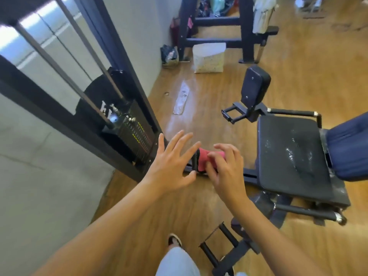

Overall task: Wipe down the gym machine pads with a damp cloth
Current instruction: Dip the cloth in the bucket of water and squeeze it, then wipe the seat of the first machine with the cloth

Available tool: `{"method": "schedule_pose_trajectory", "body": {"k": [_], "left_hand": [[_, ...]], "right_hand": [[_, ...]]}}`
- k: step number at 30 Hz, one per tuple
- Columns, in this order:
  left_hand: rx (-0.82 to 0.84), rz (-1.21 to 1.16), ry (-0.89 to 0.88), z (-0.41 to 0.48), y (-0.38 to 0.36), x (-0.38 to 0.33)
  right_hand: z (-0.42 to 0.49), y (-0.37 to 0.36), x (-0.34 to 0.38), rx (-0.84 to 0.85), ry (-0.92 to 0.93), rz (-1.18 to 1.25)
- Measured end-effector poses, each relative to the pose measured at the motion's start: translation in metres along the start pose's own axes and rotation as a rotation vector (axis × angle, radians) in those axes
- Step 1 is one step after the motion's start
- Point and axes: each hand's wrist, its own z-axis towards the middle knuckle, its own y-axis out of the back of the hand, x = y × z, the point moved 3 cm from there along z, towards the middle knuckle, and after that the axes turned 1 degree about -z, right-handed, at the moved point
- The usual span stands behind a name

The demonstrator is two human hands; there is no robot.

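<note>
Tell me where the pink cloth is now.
Head view, near centre: the pink cloth is held in the right hand, between the open left hand and the black seat pad.

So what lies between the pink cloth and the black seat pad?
Head view: only bare wooden floor and the machine's black frame rail, between the pink cloth in the right hand and the seat pad.

The cloth (205, 158) at the centre of the frame is pinkish red. On the right, the seat pad (288, 156) is black with pale, shiny flecks, and the back pad (350, 148) at the right edge is navy blue. The floor (298, 76) is honey-brown with wood grain. The weight stack (137, 136) at left centre is black with yellow, green and red marks. The bag (209, 56) at upper centre is white, speckled lower down.
</note>
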Motion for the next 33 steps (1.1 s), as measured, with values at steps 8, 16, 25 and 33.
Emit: {"method": "schedule_pose_trajectory", "body": {"k": [8,16,25,33], "left_hand": [[0.008,-0.228,-0.148,0.099,-0.047,0.071],[0.046,-0.438,-0.280,0.164,-0.075,0.133],[0.076,-0.475,-0.385,0.234,-0.093,0.101],[0.170,-0.440,-0.595,0.336,-0.157,-0.006]], "right_hand": [[0.057,-0.054,-0.022,-0.059,-0.190,-0.106],[0.095,-0.089,-0.027,-0.116,-0.404,-0.201],[0.075,-0.066,-0.081,-0.253,-0.626,-0.329],[0.048,-0.020,-0.192,-0.339,-0.896,-0.346]]}}
